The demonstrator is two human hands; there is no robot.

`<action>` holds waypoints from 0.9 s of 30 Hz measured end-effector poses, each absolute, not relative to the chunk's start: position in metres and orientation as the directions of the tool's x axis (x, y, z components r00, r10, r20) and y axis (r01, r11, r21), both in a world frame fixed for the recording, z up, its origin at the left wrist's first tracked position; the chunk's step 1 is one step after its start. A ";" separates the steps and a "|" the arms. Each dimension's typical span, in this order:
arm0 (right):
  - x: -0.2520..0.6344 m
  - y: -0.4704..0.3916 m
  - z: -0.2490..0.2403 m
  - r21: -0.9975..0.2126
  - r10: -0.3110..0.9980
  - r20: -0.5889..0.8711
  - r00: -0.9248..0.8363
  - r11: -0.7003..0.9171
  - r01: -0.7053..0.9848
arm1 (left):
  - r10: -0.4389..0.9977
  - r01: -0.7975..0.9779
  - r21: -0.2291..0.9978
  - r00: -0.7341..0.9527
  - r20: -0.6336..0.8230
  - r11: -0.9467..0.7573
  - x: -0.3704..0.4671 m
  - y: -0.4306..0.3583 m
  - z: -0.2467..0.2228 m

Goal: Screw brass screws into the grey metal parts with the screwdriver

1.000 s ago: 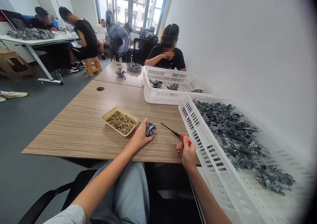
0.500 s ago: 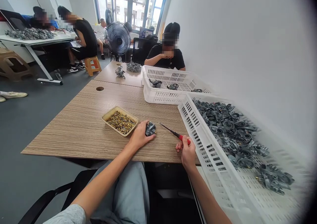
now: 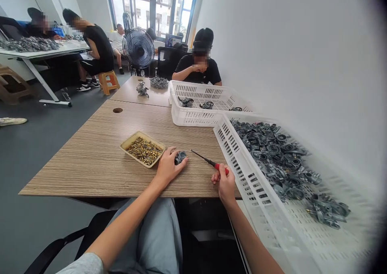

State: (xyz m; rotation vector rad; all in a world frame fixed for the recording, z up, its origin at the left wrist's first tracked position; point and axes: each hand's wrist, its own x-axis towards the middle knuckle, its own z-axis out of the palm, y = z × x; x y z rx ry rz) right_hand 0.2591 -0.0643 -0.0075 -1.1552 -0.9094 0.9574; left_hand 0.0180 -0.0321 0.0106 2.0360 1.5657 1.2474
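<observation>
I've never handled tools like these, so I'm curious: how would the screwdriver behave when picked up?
The screwdriver looks stiff, since its slim shaft runs straight. It is probably heavier toward the thicker red handle. Set down, it might roll, but the right hand hides much of the handle, so I can't be sure.

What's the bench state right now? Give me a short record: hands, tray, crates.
Left hand: gripping a grey metal part
Right hand: holding a red-handled screwdriver, its tip apart from that part
Tray: brass-coloured pieces; beside the left hand
Near crate: heaped grey parts
Far crate: three metal parts visible
</observation>
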 end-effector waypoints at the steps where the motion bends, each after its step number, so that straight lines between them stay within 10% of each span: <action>1: 0.259 -0.064 -0.007 -0.981 0.940 0.087 0.330 0.138 -0.135 | 0.894 0.643 0.676 0.029 0.447 -0.359 0.019 -0.031 0.011; 18: 0.260 -0.064 -0.005 -0.985 0.939 0.059 0.338 0.109 -0.132 | 0.970 0.779 0.620 -0.069 0.233 -0.094 0.031 -0.023 0.021; 27: 0.261 -0.065 -0.002 -0.982 0.950 0.015 0.313 0.073 -0.176 | 0.876 0.526 0.705 0.214 0.432 -0.476 0.013 -0.026 0.009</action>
